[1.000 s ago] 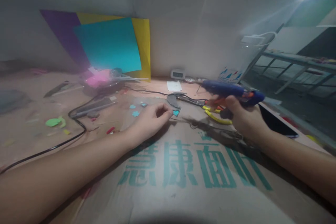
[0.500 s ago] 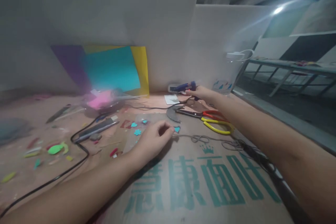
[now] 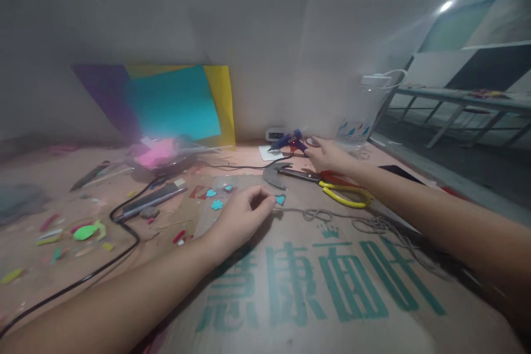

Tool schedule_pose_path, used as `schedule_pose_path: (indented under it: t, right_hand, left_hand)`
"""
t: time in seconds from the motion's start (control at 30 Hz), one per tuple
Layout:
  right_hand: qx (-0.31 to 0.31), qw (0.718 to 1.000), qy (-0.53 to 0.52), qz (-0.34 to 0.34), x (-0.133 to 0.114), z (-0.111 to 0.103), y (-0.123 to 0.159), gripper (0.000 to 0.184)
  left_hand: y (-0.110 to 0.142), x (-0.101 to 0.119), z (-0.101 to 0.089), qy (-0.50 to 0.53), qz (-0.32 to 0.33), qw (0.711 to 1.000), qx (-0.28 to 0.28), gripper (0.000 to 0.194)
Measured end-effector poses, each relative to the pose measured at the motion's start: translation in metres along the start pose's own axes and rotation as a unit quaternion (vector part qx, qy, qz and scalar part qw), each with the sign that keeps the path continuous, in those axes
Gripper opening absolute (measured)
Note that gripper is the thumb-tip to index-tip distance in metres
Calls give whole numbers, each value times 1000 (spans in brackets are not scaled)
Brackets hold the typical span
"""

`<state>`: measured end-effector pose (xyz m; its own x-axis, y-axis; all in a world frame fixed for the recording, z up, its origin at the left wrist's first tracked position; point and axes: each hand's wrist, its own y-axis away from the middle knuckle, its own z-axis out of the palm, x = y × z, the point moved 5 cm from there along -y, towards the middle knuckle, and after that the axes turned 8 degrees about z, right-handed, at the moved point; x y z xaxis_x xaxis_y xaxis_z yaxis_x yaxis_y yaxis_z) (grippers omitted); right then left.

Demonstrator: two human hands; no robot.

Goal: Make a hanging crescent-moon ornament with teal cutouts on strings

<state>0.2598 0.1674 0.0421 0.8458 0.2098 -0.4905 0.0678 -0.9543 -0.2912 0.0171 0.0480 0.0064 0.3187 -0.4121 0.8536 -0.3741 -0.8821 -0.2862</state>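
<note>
My left hand (image 3: 244, 215) is in a pinch over the cardboard, with a small blue heart cutout (image 3: 280, 199) at its fingertips. Grey string (image 3: 321, 214) trails off to the right from those fingers. Farther back, my right hand (image 3: 327, 155) has its fingers apart beside the handle of a blue hot glue gun (image 3: 288, 141) and holds nothing that I can see. The glue gun rests with its nozzle over a white square card (image 3: 269, 154). Under my right forearm lie scissors (image 3: 346, 193) with yellow and red handles, next to a grey crescent shape (image 3: 274, 176).
Blue flower (image 3: 217, 204) and heart cutouts lie left of my left hand. A box cutter (image 3: 155, 200), a black cord (image 3: 124, 232) and colourful scraps cover the left side. Coloured sheets (image 3: 174, 102) lean on the wall. A clear bottle (image 3: 359, 116) stands at the back right.
My right hand has let go of the glue gun, which now lies by the white card, and has drawn slightly to the right. My left hand keeps its pinch in place.
</note>
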Motion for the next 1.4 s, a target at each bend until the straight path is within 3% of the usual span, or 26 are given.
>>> schedule_pose_path:
  t: [0.1, 0.23, 0.3, 0.4, 0.73, 1.03, 1.23, 1.4]
  right_hand:
    - [43, 998, -6, -43, -22, -11, 40, 39]
    - [-130, 981, -139, -44, -62, 11, 90, 35]
    - [-201, 947, -251, -12, -74, 27, 109, 36]
    - [-232, 911, -340, -3, -79, 43, 123, 37]
    - [-180, 948, -262, 29, -72, 40, 120, 22]
    - [-160, 949, -272, 25, -72, 40, 120, 21]
    - [-135, 958, -253, 26, -73, 36, 119, 22]
    - [-120, 964, -236, 15, -75, 35, 120, 19]
  left_hand:
    - [0, 0, 0, -3, -3, 1000, 3, 21]
    - [1, 2, 1, -5, 17, 1000, -3, 21]
    - [1, 4, 1, -10, 32, 999, -13, 22]
    - [1, 7, 1, -26, 44, 999, -16, 22]
    - [4, 12, 1, -94, 83, 992, -18, 22]
    - [3, 8, 2, -79, 73, 994, -32, 23]
    - [3, 4, 2, -76, 51, 996, -22, 38]
    - [5, 8, 4, -104, 56, 992, -44, 33]
